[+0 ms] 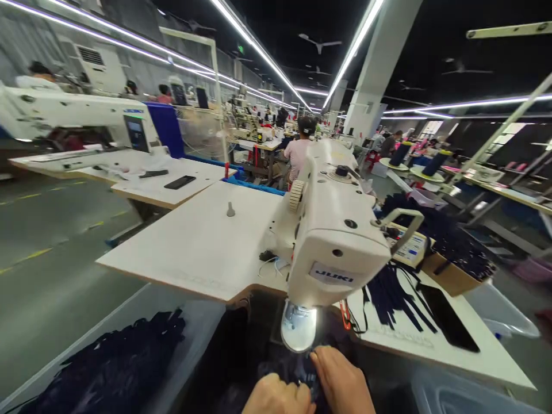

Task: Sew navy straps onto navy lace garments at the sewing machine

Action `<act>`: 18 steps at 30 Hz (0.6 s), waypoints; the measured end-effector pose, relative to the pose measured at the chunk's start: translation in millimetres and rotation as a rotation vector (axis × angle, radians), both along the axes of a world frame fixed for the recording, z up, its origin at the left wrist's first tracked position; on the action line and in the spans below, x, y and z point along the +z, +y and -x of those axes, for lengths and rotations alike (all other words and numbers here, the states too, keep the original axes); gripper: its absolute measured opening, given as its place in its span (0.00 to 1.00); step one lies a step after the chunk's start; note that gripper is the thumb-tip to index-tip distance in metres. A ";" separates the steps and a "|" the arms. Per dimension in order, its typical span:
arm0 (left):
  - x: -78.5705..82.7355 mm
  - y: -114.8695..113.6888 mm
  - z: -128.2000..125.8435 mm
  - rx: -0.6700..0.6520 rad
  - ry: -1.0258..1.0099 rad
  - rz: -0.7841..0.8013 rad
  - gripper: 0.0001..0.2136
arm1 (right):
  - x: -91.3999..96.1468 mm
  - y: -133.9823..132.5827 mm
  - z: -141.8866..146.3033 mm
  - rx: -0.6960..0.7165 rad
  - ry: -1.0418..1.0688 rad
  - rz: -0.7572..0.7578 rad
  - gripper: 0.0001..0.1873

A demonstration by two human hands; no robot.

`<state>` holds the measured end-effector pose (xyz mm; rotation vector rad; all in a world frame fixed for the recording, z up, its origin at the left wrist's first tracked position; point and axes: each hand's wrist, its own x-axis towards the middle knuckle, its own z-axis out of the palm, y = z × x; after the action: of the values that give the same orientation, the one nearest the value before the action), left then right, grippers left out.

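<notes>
Both hands work low in the view, just in front of a white JUKI sewing machine (340, 253). My left hand (279, 395) is closed, its fingers curled on dark navy fabric (307, 376). Close beside it, my right hand (342, 378) pinches the same cloth, fingertips near the clear shield (298, 329) under the lit machine head. The needle and presser foot are hidden or too dark to make out. Much of the cloth's lower part blends into the dark area below the table edge.
Dark fabric pieces (116, 362) fill a clear bin at the left. On the right of the white table (185, 241) lie navy strips (394, 296), a black phone (448, 319), red-handled snips (345, 315) and a cardboard box (452, 273). A person in pink (296, 155) sits ahead.
</notes>
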<state>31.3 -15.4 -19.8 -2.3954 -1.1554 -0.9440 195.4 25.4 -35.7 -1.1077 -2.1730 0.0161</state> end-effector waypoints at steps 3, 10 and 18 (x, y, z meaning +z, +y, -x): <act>32.3 2.9 9.5 -0.111 -0.015 0.065 0.21 | 41.2 -0.9 -6.4 0.175 -0.176 0.037 0.19; 61.0 14.4 38.6 -0.102 -0.363 0.711 0.18 | 86.8 1.7 6.2 0.286 0.181 0.242 0.10; 35.9 30.4 25.9 -0.019 -0.196 -0.010 0.15 | 48.0 31.2 26.8 -0.102 0.445 0.679 0.09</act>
<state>5.4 15.0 16.1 -2.3516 -1.1937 -1.2103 168.6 56.6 12.3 -1.4076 -1.7301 0.9222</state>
